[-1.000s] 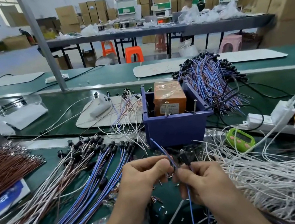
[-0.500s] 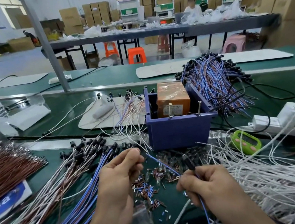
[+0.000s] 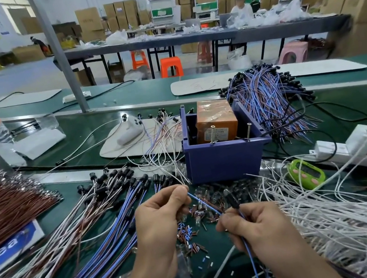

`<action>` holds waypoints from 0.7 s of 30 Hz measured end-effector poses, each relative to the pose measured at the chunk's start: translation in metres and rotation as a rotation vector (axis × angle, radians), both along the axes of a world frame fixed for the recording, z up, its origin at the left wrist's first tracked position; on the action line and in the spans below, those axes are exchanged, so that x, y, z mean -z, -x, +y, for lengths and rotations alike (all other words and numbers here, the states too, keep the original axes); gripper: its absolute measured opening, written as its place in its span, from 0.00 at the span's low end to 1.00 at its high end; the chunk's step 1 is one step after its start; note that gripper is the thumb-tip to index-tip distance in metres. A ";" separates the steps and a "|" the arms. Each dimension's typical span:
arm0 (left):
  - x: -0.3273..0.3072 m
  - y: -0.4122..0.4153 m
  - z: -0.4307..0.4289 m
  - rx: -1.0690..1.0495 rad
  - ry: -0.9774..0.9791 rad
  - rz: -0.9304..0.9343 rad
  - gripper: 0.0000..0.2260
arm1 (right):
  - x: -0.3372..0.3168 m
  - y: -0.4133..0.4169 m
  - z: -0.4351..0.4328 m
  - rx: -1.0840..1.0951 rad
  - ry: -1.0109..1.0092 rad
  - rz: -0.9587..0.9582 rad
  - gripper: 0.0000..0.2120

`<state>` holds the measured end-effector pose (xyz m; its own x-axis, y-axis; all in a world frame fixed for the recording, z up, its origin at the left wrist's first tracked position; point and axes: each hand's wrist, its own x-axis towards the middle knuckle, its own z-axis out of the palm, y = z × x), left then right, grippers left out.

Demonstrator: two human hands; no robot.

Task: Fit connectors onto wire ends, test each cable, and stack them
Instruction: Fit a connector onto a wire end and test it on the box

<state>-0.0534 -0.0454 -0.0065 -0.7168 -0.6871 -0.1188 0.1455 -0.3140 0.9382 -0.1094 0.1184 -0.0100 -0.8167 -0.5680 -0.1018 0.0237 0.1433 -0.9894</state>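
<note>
— Holding anything, those two hands?

— Yes, both are closed. The left hand point(image 3: 159, 218) pinches the free end of a blue wire point(image 3: 204, 203) at its fingertips. The right hand point(image 3: 252, 224) grips the same wire lower down, with a black connector point(image 3: 232, 200) standing up from its fingers.

— What has changed?

— A second ago the hands met over the wire end. Now they have drawn apart, and the wire slants between them above the near tabletop point(image 3: 219, 244). I judge the fitting on this end done, with the test next.

— And around them?

— Small loose parts point(image 3: 189, 235) lie scattered beneath. Finished blue cables point(image 3: 90, 227) fan out to the left, and bare white wires point(image 3: 337, 222) heap up on the right. Just beyond stands a purple bin point(image 3: 222, 161) holding an orange box point(image 3: 216, 121), with a green device point(image 3: 306, 174) to its right.
</note>
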 end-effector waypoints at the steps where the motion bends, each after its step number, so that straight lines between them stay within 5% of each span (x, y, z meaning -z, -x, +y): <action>1: 0.002 -0.001 0.002 -0.023 0.006 0.007 0.06 | 0.001 0.000 0.000 -0.005 -0.002 0.000 0.10; 8: 0.000 -0.002 -0.010 -0.197 -0.038 0.049 0.06 | 0.002 0.005 0.005 0.015 -0.003 0.006 0.11; 14: 0.000 -0.003 0.013 0.047 0.371 -0.057 0.10 | -0.002 0.007 0.003 0.144 0.085 -0.117 0.11; 21: -0.015 0.012 0.032 0.131 0.230 -0.105 0.10 | -0.007 0.006 0.001 0.055 0.007 -0.125 0.08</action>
<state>-0.0650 -0.0138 0.0087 -0.7935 -0.6066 -0.0486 0.0160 -0.1007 0.9948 -0.1157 0.1194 -0.0028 -0.8279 -0.5238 -0.2006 0.1544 0.1311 -0.9793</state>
